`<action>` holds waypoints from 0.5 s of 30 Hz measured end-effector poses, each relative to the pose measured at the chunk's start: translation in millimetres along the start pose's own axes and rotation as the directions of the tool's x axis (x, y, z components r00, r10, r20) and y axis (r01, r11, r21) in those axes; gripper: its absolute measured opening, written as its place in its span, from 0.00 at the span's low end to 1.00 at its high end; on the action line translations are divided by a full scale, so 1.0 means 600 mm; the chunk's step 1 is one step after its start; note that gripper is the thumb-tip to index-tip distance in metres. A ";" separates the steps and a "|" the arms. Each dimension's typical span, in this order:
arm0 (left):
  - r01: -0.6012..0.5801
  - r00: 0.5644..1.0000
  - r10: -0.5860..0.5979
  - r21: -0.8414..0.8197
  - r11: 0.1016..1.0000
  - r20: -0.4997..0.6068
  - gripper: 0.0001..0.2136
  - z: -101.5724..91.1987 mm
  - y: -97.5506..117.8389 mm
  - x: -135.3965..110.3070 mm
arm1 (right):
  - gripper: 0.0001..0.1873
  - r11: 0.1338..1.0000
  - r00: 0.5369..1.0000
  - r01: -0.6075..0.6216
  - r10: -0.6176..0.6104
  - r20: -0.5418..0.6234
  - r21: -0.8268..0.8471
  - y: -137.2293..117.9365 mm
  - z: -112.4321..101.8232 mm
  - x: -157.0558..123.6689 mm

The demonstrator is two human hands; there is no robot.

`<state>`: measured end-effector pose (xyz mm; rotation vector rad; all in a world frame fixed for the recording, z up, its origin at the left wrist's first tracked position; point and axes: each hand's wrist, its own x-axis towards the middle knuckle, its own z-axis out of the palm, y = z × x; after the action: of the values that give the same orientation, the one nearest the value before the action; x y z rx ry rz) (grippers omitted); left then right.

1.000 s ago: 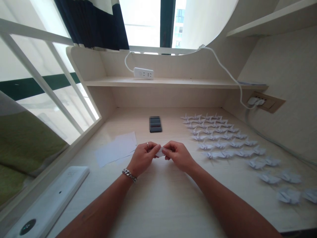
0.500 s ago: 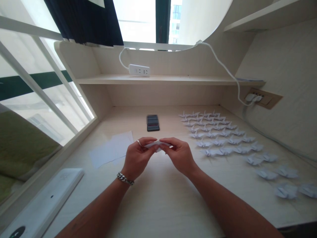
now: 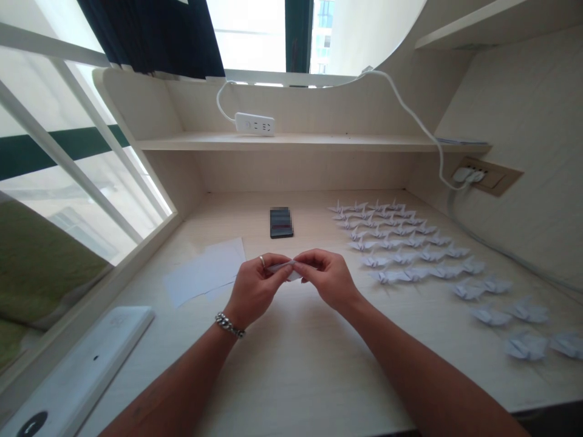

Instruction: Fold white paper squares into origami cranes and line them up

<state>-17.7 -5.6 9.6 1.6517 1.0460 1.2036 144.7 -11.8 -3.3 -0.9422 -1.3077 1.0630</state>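
A small piece of folded white paper [image 3: 294,275] is held above the middle of the desk, largely covered by my fingers. My left hand [image 3: 255,284], with a ring and a chain bracelet, pinches its left part between thumb and fingers. On the other side my right hand [image 3: 328,278] pinches the paper too, the two thumb tips close together. Several folded paper cranes [image 3: 410,258] stand in rows to the right of my hands. Loose white paper sheets [image 3: 200,273] lie left of my left hand, overlapping each other.
Behind my hands lies a dark phone [image 3: 281,223]. A long white device [image 3: 86,364] rests at the desk's left edge. On the shelf [image 3: 319,144] sits a white power strip [image 3: 255,124]. A white cable [image 3: 410,112] runs down to the wall socket [image 3: 489,176].
My right fingers have drawn in toward the middle of the folded paper, and less of it shows on the right. The view has shifted slightly.
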 end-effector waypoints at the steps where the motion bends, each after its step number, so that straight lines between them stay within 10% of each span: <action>1: 0.002 1.000 -0.002 0.017 1.000 0.011 0.10 -0.001 -0.001 0.001 | 0.11 1.000 1.000 -0.017 0.017 0.014 0.004 0.000 -0.001 0.001; 15: 0.078 0.993 -0.071 -0.074 0.994 0.095 0.08 -0.008 0.004 0.004 | 0.07 0.999 0.998 -0.054 0.054 0.045 -0.007 -0.009 -0.005 -0.001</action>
<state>-21.5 -3.4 13.5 1.5793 0.9824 1.0955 147.9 -13.6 1.5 -0.9682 -1.3292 1.1279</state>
